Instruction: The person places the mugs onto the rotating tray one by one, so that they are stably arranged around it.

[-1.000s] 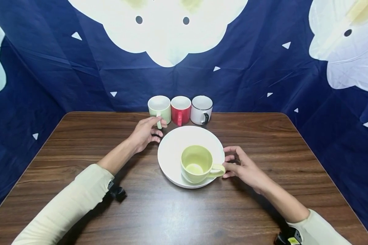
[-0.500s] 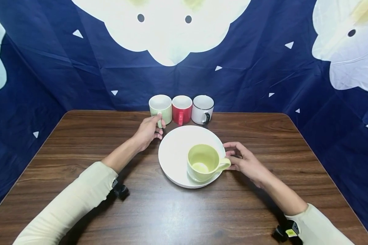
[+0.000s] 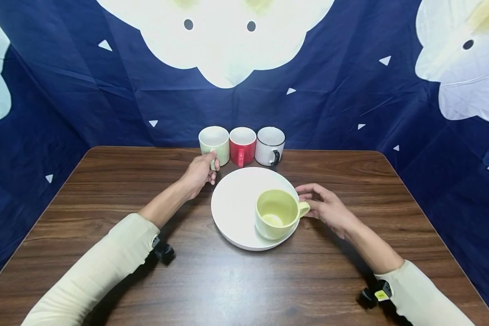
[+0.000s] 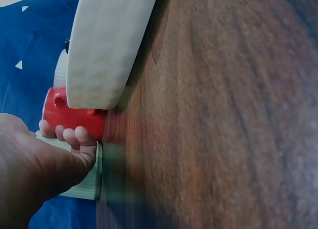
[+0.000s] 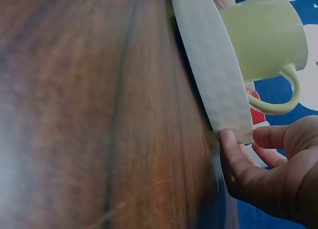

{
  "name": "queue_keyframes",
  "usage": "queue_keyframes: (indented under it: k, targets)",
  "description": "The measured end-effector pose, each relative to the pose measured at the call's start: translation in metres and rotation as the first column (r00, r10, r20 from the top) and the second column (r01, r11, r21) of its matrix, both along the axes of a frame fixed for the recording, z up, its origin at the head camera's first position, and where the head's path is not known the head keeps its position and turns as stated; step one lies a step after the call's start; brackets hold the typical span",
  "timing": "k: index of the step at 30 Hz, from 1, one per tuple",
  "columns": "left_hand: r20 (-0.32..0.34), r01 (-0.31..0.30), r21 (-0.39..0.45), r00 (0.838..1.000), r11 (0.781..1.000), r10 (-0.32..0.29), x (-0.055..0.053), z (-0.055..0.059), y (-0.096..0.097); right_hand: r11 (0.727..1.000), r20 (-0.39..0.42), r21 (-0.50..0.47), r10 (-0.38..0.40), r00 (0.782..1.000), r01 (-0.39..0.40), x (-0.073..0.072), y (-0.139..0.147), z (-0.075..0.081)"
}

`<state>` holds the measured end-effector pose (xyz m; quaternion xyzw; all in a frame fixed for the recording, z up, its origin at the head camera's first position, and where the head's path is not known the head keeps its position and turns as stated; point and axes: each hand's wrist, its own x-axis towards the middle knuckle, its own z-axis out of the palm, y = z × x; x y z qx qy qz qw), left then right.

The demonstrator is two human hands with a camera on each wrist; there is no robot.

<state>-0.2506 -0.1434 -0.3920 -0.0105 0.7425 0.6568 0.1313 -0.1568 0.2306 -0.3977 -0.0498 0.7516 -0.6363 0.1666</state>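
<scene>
A white round dish (image 3: 236,213) with a faceted wall sits mid-table, carrying a large yellow-green mug (image 3: 269,224) on its right part. My right hand (image 3: 328,208) pinches the dish's right rim, and the right wrist view shows fingertips (image 5: 228,137) low on its wall, the thumb near the rim. The mug's handle overlaps this hand in the head view. At the back, my left hand (image 3: 197,174) grips the handle of a pale green ribbed mug (image 3: 223,151). Its curled fingers (image 4: 84,136) show in the left wrist view, the handle mostly hidden behind them.
Right of the pale green mug stand a red mug (image 3: 249,151) and a white ribbed mug with a black handle (image 3: 262,154), close together at the table's back edge. Behind them hangs a blue cloth (image 3: 175,108) with white clouds. The brown wooden table (image 3: 228,285) extends toward me.
The yellow-green mug has shifted right on the dish, its handle swinging away from me. My right hand has moved slightly up along the rim. The left fingers have closed on the pale green mug's handle.
</scene>
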Motion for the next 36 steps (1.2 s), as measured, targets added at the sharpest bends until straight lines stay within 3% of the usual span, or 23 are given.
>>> queue_keyframes:
  k: [11,21,36]
  targets:
    - [0.007,-0.025,0.012,1.000,1.000,0.025,0.000,0.000,-0.001,1.000,0.012,0.015,0.000,1.000,-0.001,-0.020,-0.002,0.000]
    - [-0.034,-0.124,-0.063,0.992,0.990,0.122,0.003,0.000,-0.002,1.000,0.013,0.025,-0.010,1.000,0.009,-0.033,-0.002,-0.001]
    - [-0.035,-0.144,-0.057,0.989,0.988,0.142,0.003,0.001,-0.014,1.000,0.024,0.023,-0.012,1.000,0.012,-0.044,-0.002,-0.002]
